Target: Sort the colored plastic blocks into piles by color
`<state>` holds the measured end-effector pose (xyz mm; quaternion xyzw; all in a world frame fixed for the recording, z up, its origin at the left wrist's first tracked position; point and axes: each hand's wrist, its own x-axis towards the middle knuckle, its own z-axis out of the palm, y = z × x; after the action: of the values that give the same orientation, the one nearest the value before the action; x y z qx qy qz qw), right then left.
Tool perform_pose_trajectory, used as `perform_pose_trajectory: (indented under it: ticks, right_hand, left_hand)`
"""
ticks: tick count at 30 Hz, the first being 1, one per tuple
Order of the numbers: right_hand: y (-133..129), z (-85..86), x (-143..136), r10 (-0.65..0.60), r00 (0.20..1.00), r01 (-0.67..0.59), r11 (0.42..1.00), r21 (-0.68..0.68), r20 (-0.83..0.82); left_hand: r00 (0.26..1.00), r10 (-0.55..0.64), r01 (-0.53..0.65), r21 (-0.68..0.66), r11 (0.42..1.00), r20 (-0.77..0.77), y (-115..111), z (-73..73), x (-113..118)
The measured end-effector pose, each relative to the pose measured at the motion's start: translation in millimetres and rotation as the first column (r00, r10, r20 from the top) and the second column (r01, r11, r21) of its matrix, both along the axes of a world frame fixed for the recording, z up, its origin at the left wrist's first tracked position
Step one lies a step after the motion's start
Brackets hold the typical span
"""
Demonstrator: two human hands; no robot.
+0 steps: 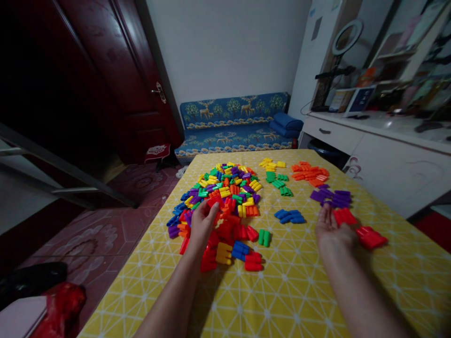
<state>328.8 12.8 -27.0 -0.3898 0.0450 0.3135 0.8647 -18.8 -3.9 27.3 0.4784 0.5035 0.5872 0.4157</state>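
A large mixed heap of plastic pieces in red, blue, yellow, green, purple and orange covers the table's left half. Over its near part, my left hand pinches a red piece. My right hand is at the right, palm turned up and fingers apart, beside red pieces and just below a purple group; nothing shows in its palm. Separate groups of one colour lie around: blue, green, yellow and orange. Another red piece lies farther right.
The pieces lie on a yellow patterned tablecloth. Behind the table stands a blue sofa. A white dresser borders the right side, and a dark red door and small stool are at the left.
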Motion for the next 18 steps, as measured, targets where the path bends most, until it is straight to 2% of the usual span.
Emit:
perform_pose_trajectory:
  ticks: [3, 7, 9, 11, 15, 16, 17, 18]
  right_hand:
    - [0, -17.4, 12, 0.015, 0.970, -0.004, 0.999, -0.044, 0.242]
    - [2, -24.5, 5, 0.151, 0.805, -0.066, 0.984, -0.167, 0.574]
    - [4, -22.0, 5, 0.181, 0.740, -0.076, 0.980, -0.186, 0.648]
    - [5, -18.6, 11, 0.181, 0.710, -0.057, 0.978, -0.201, 0.681]
    - [7, -15.9, 33, 0.144, 0.728, 0.051, 0.963, -0.263, 0.670]
    - [7, -16.0, 37, 0.143, 0.702, 0.084, 0.956, -0.280, 0.698]
    - [7, -16.0, 38, 0.156, 0.632, 0.115, 0.950, -0.291, 0.759]
    - [8, -15.3, 36, 0.179, 0.529, 0.139, 0.946, -0.293, 0.830]
  left_hand:
    - [1.000, 0.001, -0.001, 0.009, 1.000, -0.002, 0, -0.2, 1]
    - [1.000, -0.017, 0.018, 0.026, 1.000, -0.011, 1, -2.3, 1]
    - [1.000, -0.025, 0.025, 0.028, 0.999, -0.019, 1, -3.6, 1]
    - [0.999, -0.034, 0.035, 0.034, 0.999, -0.032, 1, -4.7, 0]
    - [0.998, -0.044, 0.046, 0.039, 0.998, -0.046, 1, -4.8, 1]
    - [0.998, -0.043, 0.045, 0.038, 0.998, -0.046, 0, -4.4, 1]
    - [0.998, -0.041, 0.042, 0.038, 0.998, -0.048, 0, -3.8, 2]
    - [0.998, -0.038, 0.040, 0.038, 0.998, -0.053, 0, -3.1, 2]
